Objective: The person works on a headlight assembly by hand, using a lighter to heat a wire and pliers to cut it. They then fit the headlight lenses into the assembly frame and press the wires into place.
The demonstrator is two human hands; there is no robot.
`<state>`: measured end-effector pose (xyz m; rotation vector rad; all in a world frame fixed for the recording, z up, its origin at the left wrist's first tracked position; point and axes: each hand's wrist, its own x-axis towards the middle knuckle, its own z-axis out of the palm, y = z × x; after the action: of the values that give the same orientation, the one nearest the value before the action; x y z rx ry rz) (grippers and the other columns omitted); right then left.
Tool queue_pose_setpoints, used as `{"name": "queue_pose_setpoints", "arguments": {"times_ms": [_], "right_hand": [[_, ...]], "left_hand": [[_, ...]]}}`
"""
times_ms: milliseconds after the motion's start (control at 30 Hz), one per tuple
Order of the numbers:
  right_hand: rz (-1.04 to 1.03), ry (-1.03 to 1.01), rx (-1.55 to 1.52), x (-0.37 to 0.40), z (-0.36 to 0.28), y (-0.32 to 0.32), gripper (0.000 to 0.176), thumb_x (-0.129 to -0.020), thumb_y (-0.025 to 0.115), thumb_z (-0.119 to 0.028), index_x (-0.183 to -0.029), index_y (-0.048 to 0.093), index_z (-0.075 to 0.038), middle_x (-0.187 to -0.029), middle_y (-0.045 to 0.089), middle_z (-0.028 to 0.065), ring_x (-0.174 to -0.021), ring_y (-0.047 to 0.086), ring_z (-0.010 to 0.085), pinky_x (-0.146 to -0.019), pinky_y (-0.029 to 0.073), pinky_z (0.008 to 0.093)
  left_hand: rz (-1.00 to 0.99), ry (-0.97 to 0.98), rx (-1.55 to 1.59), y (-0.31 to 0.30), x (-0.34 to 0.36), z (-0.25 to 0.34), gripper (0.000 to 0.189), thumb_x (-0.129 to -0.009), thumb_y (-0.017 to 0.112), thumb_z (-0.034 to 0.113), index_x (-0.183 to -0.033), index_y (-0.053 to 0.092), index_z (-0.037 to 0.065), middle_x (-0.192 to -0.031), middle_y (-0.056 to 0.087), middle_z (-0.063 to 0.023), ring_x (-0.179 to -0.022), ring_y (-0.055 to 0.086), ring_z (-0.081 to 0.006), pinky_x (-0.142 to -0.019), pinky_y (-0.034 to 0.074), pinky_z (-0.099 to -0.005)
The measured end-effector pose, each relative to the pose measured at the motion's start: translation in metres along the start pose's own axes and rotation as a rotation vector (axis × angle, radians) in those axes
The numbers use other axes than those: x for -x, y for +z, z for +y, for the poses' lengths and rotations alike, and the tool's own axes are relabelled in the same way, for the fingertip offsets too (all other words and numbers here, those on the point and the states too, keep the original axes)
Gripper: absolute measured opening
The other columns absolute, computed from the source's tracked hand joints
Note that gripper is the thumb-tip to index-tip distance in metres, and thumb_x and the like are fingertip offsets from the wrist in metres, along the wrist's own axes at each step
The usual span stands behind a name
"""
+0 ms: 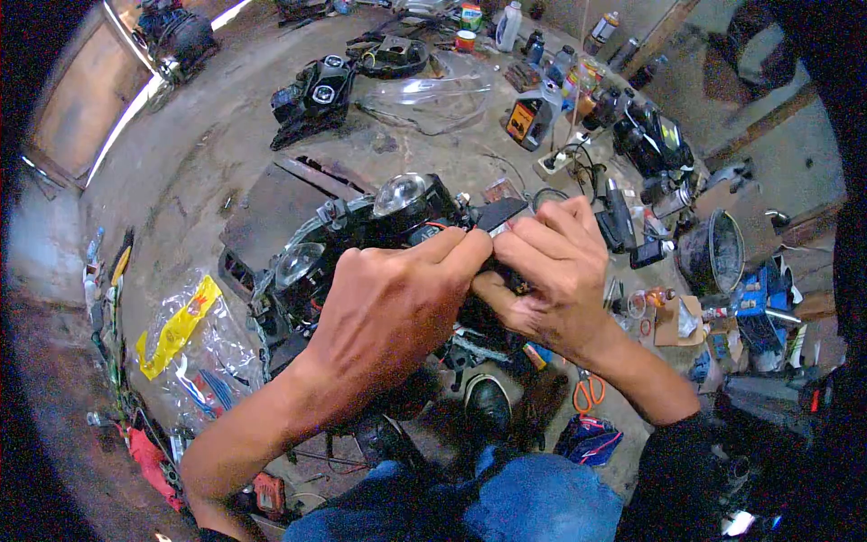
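The headlight unit (361,224) is a black plastic housing with two round clear lenses, one lens on top (400,192) and one lower left (298,264). It lies tilted on the concrete floor (199,154), its right part covered.

Dusty concrete floor (190,167), bright light strip (126,113)

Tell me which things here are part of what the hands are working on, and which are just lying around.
In hand:
- headlight
- left hand and right hand, fingers pinching at it

Lying about:
- scissors
- plastic bag
- oil bottle
- clear cover
- spare lamp
- bucket
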<state>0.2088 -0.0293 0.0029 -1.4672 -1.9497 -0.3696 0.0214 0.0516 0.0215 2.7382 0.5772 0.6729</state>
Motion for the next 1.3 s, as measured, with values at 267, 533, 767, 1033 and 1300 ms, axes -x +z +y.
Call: {"name": "queue_pose_setpoints", "arguments": {"times_ms": [267,533,767,1033,1300], "right_hand": [[-0.205,0.088,0.196,0.004,0.039,-0.047,0.017,-0.075,0.077,-0.021,-0.077,0.065,-0.009,-0.078,0.062,0.0074,-0.079,0.059,0.0301,-0.076,0.044,0.0461],[-0.665,0.777,0.099,0.129,0.063,-0.111,0.018,-0.09,0.073,-0.021,-0.088,0.073,-0.003,-0.08,0.066,0.018,-0.09,0.066,0.0384,-0.079,0.05,0.0508],[-0.638,0.864,-0.05,0.182,0.035,-0.098,0.023,-0.093,0.077,-0.021,-0.096,0.074,0.001,-0.093,0.075,0.0179,-0.089,0.071,0.0392,-0.082,0.054,0.0497],[-0.189,0.785,-0.317,0.097,-0.003,-0.07,0.014,-0.094,0.077,-0.009,-0.106,0.081,-0.003,-0.102,0.077,0.0139,-0.089,0.075,0.0296,-0.084,0.057,0.0391],[-0.147,0.493,-0.196,0.053,-0.018,-0.042,0.026,-0.083,0.084,-0.007,-0.109,0.082,-0.01,-0.1,0.067,0.0076,-0.098,0.062,0.027,-0.087,0.052,0.0388]], "left_hand": [[-0.131,-0.121,0.009,-0.003,0.002,0.003,0.01,-0.099,0.064,0.017,-0.108,0.066,0.013,-0.092,0.069,-0.0093,-0.076,0.073,-0.0338,-0.059,0.058,-0.0441],[-0.177,-0.179,0.035,-0.006,-0.001,0.002,0.012,-0.105,0.063,0.024,-0.11,0.07,0.015,-0.102,0.075,-0.0074,-0.086,0.075,-0.0327,-0.069,0.061,-0.0442],[-0.148,-0.192,0.028,-0.005,0.001,0.004,0.017,-0.105,0.063,0.026,-0.117,0.071,0.017,-0.107,0.077,-0.0089,-0.09,0.077,-0.0321,-0.074,0.062,-0.0412],[0.184,-0.272,0.226,-0.016,0.028,0.024,0.036,-0.095,0.077,0.011,-0.131,0.071,0.017,-0.103,0.08,-0.0103,-0.071,0.076,-0.0266,-0.061,0.061,-0.0375],[0.038,-0.654,0.458,-0.026,0.076,0.045,0.024,-0.099,0.074,0.014,-0.122,0.075,0.01,-0.091,0.078,-0.0157,-0.076,0.078,-0.031,-0.069,0.061,-0.0392]]}}
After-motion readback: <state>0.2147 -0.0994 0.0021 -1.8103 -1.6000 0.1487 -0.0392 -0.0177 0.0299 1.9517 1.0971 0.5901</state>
